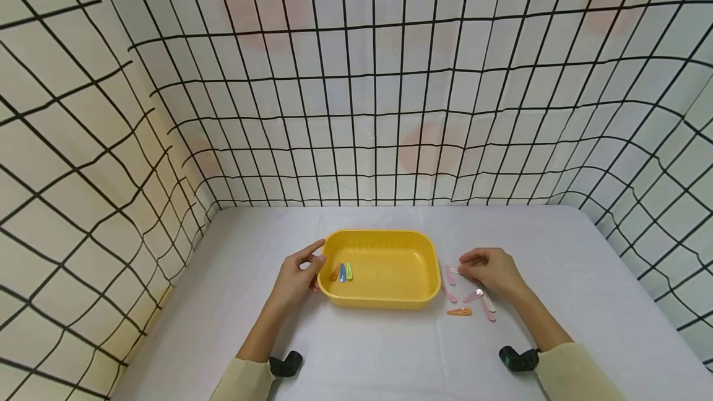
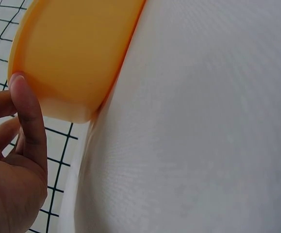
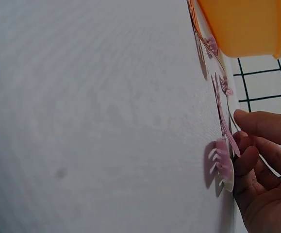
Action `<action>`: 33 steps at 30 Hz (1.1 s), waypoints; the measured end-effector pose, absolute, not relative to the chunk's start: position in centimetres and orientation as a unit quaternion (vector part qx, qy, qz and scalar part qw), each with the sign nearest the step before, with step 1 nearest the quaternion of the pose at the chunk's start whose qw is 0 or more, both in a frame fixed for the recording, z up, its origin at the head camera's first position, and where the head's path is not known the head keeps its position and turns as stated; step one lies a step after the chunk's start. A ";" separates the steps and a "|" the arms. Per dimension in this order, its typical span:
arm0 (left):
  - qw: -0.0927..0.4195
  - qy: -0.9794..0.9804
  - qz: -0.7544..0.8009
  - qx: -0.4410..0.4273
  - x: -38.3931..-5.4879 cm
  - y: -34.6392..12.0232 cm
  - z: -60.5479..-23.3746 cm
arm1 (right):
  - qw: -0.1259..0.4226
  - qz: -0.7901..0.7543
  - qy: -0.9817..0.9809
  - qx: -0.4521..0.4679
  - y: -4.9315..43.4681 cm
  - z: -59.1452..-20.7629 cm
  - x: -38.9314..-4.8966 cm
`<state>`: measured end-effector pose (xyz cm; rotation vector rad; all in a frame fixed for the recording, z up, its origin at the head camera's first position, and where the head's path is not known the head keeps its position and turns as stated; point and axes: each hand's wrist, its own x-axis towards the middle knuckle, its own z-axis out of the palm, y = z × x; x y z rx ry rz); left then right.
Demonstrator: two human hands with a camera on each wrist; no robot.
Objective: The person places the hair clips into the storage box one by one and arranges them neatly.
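Observation:
A yellow plastic tray (image 1: 379, 302) stands on the white-covered table. My left hand (image 1: 296, 274) grips its left rim, thumb on the rim and fingers outside, as the left wrist view also shows. Inside lie an orange hair clip (image 1: 335, 272), a blue hair clip (image 1: 342, 273) and a green hair clip (image 1: 349, 271). My right hand (image 1: 496, 270) is low over loose hair clips beside the tray, its fingertips at a whitish clip (image 1: 454, 271); whether they pinch it is unclear. Pink clips (image 1: 450, 276) lie about it, with an orange clip (image 1: 459, 312) nearer the front.
In the right wrist view, a pink claw-toothed clip (image 3: 223, 162) rests near my right fingers. A white clip (image 1: 489, 302) lies below that hand in the head view. Black-lined white walls (image 1: 356, 141) rise behind and beside the table (image 1: 379, 351).

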<state>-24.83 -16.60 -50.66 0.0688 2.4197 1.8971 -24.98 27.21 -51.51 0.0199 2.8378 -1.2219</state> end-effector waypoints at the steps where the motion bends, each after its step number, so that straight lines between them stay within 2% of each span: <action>1: 0.033 0.786 0.616 0.021 -24.8 -16.6 -50.7 | 0.023 -0.392 0.920 0.005 27.2 -51.5 -25.0; 15: 0.022 0.805 0.593 -0.009 -25.0 -16.0 -50.6 | 0.019 -0.373 0.928 0.014 27.1 -51.8 -24.7; 33: 0.032 0.789 0.614 0.011 -24.8 -16.4 -50.7 | 0.007 -0.368 0.930 0.019 27.1 -51.4 -24.3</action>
